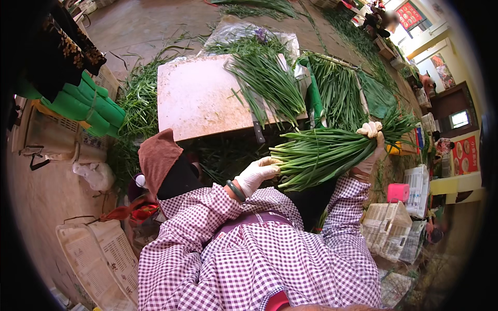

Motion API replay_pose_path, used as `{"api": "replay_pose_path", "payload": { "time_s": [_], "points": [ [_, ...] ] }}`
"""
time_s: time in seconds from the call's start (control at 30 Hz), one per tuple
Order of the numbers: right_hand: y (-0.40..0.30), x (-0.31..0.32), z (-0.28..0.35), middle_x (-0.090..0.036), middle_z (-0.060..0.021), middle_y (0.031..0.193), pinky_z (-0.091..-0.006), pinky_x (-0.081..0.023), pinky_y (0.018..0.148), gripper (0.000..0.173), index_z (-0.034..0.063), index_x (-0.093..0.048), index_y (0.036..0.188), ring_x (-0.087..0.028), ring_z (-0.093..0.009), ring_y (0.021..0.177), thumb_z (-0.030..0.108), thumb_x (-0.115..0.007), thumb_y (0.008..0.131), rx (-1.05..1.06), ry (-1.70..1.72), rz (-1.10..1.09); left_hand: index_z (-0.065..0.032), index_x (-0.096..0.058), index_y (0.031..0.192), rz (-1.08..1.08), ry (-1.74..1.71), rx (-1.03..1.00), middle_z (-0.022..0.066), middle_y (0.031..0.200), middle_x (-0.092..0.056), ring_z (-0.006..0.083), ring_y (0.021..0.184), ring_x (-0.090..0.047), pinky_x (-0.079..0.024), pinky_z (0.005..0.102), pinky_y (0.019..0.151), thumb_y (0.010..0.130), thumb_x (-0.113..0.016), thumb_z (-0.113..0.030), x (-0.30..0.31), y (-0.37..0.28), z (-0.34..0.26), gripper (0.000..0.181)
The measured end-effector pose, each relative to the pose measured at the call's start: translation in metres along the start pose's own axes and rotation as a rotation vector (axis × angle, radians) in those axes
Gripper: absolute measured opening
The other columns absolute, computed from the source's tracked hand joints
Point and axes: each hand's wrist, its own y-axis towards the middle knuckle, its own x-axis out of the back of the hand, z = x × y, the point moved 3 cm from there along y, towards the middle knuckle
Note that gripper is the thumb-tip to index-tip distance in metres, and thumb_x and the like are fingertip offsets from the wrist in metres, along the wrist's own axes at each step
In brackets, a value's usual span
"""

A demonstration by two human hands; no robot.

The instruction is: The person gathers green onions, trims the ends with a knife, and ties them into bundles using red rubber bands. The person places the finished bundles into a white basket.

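My right hand [371,142], in a white glove, grips a thick bunch of Chinese chives [323,155] by its leafy part. The bunch lies sideways before my chest, pale cut ends pointing left. At those ends is my left hand [256,174], also gloved, with a dark bangle at the wrist; its thumb and fingers pinch the stalk tips. Beyond my hands, a pale board [198,97] bears a loose pile of chives [268,81] on its right side. A knife [258,132] lies partly under that pile, its black handle sticking out over the near edge.
A green-lined crate of chives [336,91] stands right of the board. Loose leaves [142,97] heap at its left. Brown cloth [158,157] covers my left knee. Plastic crates [97,252] stand at left, more crates [387,229] at right. Other people are in the right background.
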Motion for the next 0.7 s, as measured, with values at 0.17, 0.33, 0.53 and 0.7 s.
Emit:
{"api": "replay_pose_path", "payload": {
  "time_s": [0.17,0.33,0.53,0.7],
  "points": [
    [-0.005,-0.006,0.005,-0.039,0.0001,0.078,-0.0292,-0.041,0.082,0.013,0.0079,-0.046,0.097,-0.042,-0.012,0.074,0.007,-0.057,0.091,0.028,0.006,-0.022,-0.0012,-0.055,0.124,-0.009,-0.05,-0.09,0.0051,0.114,-0.062,0.0121,0.099,-0.059,-0.045,0.0279,0.095,0.082,-0.07,-0.006,-0.011,-0.003,0.005,0.044],
    [-0.007,-0.013,0.0,-0.036,0.0006,0.077,-0.0286,-0.04,0.079,0.014,0.0081,-0.044,0.095,-0.039,-0.011,0.072,0.005,-0.057,0.091,0.01,0.031,0.019,-0.0004,-0.059,0.119,-0.112,-0.032,-0.032,0.0058,0.112,-0.065,0.0141,0.101,-0.061,-0.047,0.0291,0.092,0.087,-0.066,-0.012,-0.014,0.001,0.019,0.035],
    [-0.008,-0.02,-0.008,-0.039,0.0002,0.076,-0.0282,-0.04,0.078,0.015,0.008,-0.044,0.095,-0.04,-0.012,0.07,0.005,-0.058,0.09,0.001,0.051,0.061,-0.0014,-0.062,0.116,-0.114,0.039,-0.041,0.0058,0.109,-0.067,0.0137,0.1,-0.062,-0.047,0.0298,0.092,0.087,-0.066,-0.011,-0.01,0.006,0.03,0.03],
    [-0.009,-0.02,-0.005,-0.04,-0.0001,0.076,-0.029,-0.041,0.078,0.014,0.0078,-0.045,0.094,-0.04,-0.012,0.07,0.005,-0.058,0.091,-0.011,0.042,0.083,-0.002,-0.059,0.119,-0.123,-0.007,-0.017,0.0064,0.11,-0.067,0.014,0.101,-0.062,-0.047,0.0301,0.092,0.086,-0.067,-0.007,-0.014,0.002,0.022,0.035]
  ]
}}
